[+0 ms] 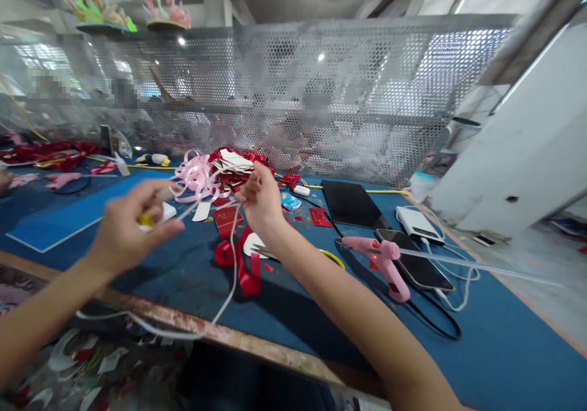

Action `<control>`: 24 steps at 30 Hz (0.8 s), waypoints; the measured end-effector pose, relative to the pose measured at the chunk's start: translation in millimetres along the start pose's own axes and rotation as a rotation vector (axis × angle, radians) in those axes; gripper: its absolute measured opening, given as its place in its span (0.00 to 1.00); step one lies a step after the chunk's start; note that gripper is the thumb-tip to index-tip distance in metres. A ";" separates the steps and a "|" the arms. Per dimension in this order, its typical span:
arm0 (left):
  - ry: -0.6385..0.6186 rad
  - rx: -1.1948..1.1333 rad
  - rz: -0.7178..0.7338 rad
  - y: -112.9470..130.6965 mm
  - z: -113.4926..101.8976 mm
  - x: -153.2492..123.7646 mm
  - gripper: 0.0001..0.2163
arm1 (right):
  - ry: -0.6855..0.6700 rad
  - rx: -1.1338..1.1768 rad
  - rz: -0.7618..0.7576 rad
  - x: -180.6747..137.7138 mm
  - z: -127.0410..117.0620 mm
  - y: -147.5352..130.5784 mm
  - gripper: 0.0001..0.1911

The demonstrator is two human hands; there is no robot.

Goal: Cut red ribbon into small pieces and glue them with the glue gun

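Now the right hand point(261, 197), fingertips closed together, pinches a thin white cord point(235, 258) that drops to the near edge of the blue-topped bench point(169, 288). The left hand point(132, 221) is half curled and blurred; what, if anything, it grips I cannot tell. Between them lies a flat red card point(228, 220), its marks too small to read, near glossy red ribbon point(250, 279).

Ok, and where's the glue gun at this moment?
In the head view, the glue gun lies on the right part of the blue table, against the phone's left side and right of the right hand.
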State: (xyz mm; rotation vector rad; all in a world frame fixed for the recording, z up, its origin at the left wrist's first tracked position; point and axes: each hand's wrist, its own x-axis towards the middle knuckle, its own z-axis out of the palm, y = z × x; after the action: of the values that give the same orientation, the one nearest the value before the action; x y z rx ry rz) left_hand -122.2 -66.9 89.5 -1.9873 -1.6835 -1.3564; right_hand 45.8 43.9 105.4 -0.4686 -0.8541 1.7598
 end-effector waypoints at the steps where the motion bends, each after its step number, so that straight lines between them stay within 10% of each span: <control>1: -0.148 0.019 0.017 0.5 3.9 -17.5 0.29 | 0.037 0.019 -0.026 10.3 2.5 -4.5 0.16; 6: -0.502 0.174 0.125 2.1 28.1 -81.5 0.47 | 0.147 -0.009 0.054 41.4 18.5 -1.6 0.13; 17: -0.605 0.336 0.463 -54.1 27.5 -118.0 0.15 | 0.129 -0.412 0.139 57.7 8.0 23.6 0.17; 21: -0.557 0.123 0.163 -57.1 13.1 -107.6 0.13 | 0.128 -0.611 0.061 60.2 -18.9 30.1 0.17; 24: -0.241 0.158 -0.254 -65.0 0.0 -80.7 0.11 | 0.129 -0.750 0.007 59.3 -38.1 28.6 0.17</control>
State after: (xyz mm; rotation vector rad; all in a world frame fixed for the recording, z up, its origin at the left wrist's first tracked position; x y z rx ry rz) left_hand -172.4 -99.8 5.0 -1.9639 -2.1409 -1.0453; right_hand 32.2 106.5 64.4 -1.0562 -1.4101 1.3485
